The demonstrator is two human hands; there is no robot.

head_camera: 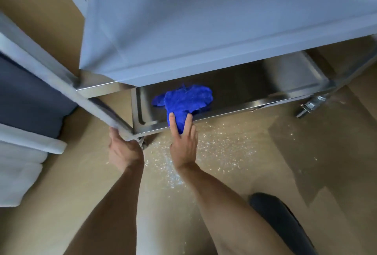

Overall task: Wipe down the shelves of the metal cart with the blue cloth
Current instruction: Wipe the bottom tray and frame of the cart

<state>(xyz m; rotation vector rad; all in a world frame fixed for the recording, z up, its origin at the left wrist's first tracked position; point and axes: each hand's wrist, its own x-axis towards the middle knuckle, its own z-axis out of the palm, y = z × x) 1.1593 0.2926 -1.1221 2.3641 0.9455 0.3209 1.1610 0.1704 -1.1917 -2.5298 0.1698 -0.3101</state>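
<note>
Low in the frame, two bare forearms reach up from the bottom edge, and a dark rounded shape point(279, 220), perhaps a shoe or knee, sits at the lower right; I cannot tell which. The tan floor point(306, 162) below the arms is scattered with bright white flecks just under the cart's front edge.

The left hand point(124, 148), left of centre, has its fingers wrapped around the foot of the cart's corner post point(102, 109), which slants up toward the upper left. The right hand point(183, 142), just right of it, lies with fingers straight and slightly spread, pressing flat on the blue cloth point(183, 99) where the cloth hangs over the front lip of the lower shelf point(255, 89).

The cloth is bunched, most of it lying on the left part of that shiny lower shelf, in the centre of the frame, with one flap draped over the rim beneath the fingertips.

Above it, the upper shelf point(204, 19) fills the top half of the frame, pale grey and dull, hiding the back of the lower one. At the right edge a caster point(310, 106) shows beneath the lower shelf. At the far left are a dark blue panel point(30, 99) and something white point(18, 177) below it, both blurred.
</note>
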